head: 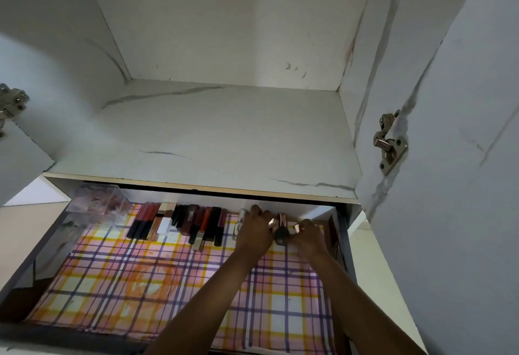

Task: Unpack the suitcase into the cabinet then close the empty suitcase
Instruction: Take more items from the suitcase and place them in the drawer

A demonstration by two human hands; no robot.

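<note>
White marbled cabinet (224, 130) above, plaid-lined drawer (140, 270) below — at its far right we see left hand (254, 234) and right hand (310, 235), each grip clamped on rose-gold tubes (281, 219) beside the lipstick row (179, 225).
</note>
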